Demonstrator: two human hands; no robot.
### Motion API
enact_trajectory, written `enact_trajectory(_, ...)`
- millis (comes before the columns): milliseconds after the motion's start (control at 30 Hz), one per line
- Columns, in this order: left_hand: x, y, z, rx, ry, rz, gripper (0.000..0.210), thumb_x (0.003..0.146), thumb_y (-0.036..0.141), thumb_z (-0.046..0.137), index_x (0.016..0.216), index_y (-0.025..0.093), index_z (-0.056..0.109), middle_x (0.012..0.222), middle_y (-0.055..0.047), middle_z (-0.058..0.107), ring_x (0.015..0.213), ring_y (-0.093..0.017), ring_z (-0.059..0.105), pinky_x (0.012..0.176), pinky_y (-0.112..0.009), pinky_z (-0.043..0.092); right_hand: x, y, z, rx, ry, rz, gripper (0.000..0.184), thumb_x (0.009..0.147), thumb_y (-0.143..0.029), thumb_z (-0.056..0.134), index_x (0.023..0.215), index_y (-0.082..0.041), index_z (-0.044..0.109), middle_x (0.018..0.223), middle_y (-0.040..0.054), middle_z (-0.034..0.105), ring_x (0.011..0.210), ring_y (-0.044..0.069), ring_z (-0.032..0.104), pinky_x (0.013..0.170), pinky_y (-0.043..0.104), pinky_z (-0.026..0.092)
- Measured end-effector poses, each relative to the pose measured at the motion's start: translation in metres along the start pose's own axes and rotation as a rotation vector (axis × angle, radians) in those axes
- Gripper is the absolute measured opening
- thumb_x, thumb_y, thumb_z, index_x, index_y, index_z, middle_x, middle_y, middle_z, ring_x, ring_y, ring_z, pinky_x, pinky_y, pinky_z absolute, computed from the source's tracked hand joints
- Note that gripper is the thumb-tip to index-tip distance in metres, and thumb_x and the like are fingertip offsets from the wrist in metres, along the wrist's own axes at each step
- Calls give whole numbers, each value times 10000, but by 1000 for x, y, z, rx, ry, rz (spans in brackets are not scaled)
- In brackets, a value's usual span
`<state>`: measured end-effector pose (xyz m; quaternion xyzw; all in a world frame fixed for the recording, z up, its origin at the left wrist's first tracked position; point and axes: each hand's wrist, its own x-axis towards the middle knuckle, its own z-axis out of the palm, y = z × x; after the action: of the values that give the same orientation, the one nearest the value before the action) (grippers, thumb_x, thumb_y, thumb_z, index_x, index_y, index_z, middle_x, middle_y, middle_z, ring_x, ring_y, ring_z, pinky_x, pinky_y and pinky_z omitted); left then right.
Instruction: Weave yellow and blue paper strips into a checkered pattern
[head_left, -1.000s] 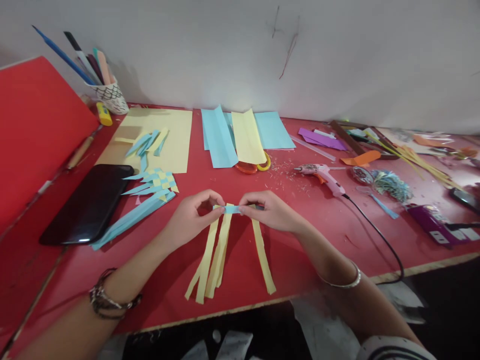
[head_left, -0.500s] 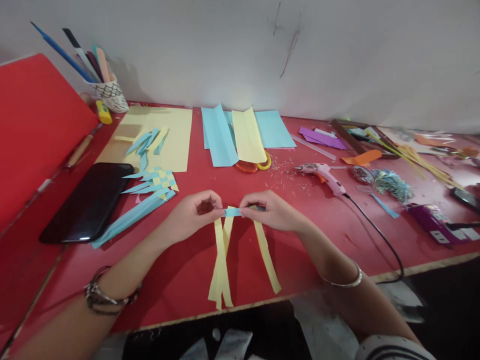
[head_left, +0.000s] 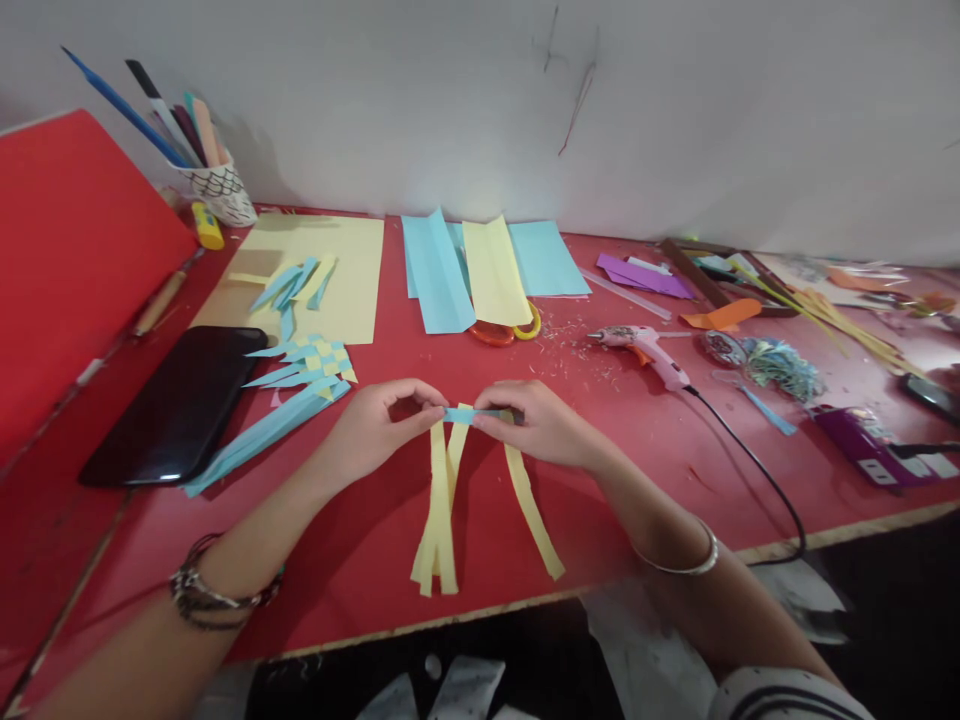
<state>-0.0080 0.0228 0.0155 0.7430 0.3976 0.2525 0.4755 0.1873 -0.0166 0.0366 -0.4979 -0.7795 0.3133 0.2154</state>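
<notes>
Nearest, at six o'clock, the table edge [head_left: 420,630] is approached by the dangling ends of the yellow strips [head_left: 442,520]: a bunch crossed over itself, with one lone length splayed out towards five o'clock. Should those ends be brushed by a forearm, the lot could be twisted or torn, thin paper being easily creased.

Now the middle of the action! The blue strip [head_left: 459,415] is held level between both hands, just above the red table, with one yellow top showing behind it. By the left hand [head_left: 384,425] its nine o'clock end is pinched, thumb against fingertips; by the right hand [head_left: 536,425] its three o'clock end is gripped likewise. Whether the yellow tops are stuck or merely trapped cannot be told. If only trapped, they could be dropped by a loosened pinch; if pulled too hard, the blue could be ripped.

Out at nine o'clock the phone [head_left: 176,410] is passed, with the woven piece [head_left: 311,362] at about ten, easily knocked by a swung left elbow. Between two and three, the glue gun [head_left: 641,345] is seen lying down; by a snagged cord [head_left: 701,402] it could be dragged. At one o'clock, the scissors [head_left: 529,325] are half covered by folded sheets [head_left: 496,275], backed by the wall [head_left: 450,110].
</notes>
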Motion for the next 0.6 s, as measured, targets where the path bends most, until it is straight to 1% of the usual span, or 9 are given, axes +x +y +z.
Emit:
enact_trajectory(67, 0, 1, 2, 8, 58, 29, 198, 755, 376, 546, 759, 190, 611, 772, -16, 653, 740, -155, 586, 691, -249, 463, 1, 0, 2, -53, 50, -11, 195, 823, -285, 471, 722, -153, 572, 620, -14, 524, 568, 82, 425, 552, 205, 295)
enact_trajectory(167, -1, 2, 4, -12, 81, 46, 192, 758, 373, 538, 772, 192, 600, 782, -17, 641, 743, -153, 579, 691, -251, 464, 2, 0, 4, -57, 64, -12, 203, 834, -273, 453, 724, -155, 577, 630, -6, 540, 580, 87, 449, 561, 205, 305)
enact_trajectory(267, -1, 1, 4, -48, 83, 31, 211, 754, 381, 537, 842, 196, 587, 774, -11, 613, 734, -147, 571, 694, -258, 465, 2, 1, 4, -5, 54, 0, 196, 836, -255, 443, 719, -158, 565, 603, -22, 520, 533, 73, 422, 535, 198, 295)
enact_trajectory(333, -1, -2, 4, -75, 81, 33, 255, 748, 385, 537, 920, 198, 566, 794, -12, 594, 770, -151, 568, 733, -273, 461, 2, 0, 4, 26, 55, 15, 194, 835, -252, 439, 709, -160, 555, 579, -33, 497, 500, 65, 392, 514, 195, 283)
enact_trajectory(400, -1, -3, 5, -112, 62, 42, 346, 732, 389, 546, 1021, 200, 519, 861, -24, 588, 848, -164, 564, 789, -297, 448, 2, -1, 4, 44, 61, 21, 191, 831, -253, 441, 702, -161, 548, 566, -39, 482, 485, 62, 377, 503, 194, 275)
enact_trajectory(467, -1, -4, 7, -131, 16, 21, 453, 717, 397, 562, 1114, 206, 456, 920, -34, 588, 893, -176, 561, 815, -317, 434, 2, -2, 4, 51, 69, 15, 188, 829, -253, 443, 698, -162, 545, 568, -39, 483, 488, 62, 378, 503, 196, 274)
enact_trajectory(533, -2, -3, 10, -120, -32, -33, 506, 722, 405, 566, 1165, 212, 415, 866, -19, 597, 841, -176, 572, 786, -321, 436, 2, -2, 4, 50, 76, 7, 189, 829, -248, 440, 695, -162, 542, 577, -37, 489, 495, 63, 381, 510, 198, 277)
enact_trajectory(600, -3, 0, 13, -104, -46, -77, 498, 742, 408, 551, 1177, 211, 409, 764, 9, 586, 756, -167, 570, 735, -309, 439, 2, -2, 3, 49, 83, 7, 191, 827, -245, 439, 686, -161, 536, 581, -36, 489, 500, 62, 380, 516, 199, 278)
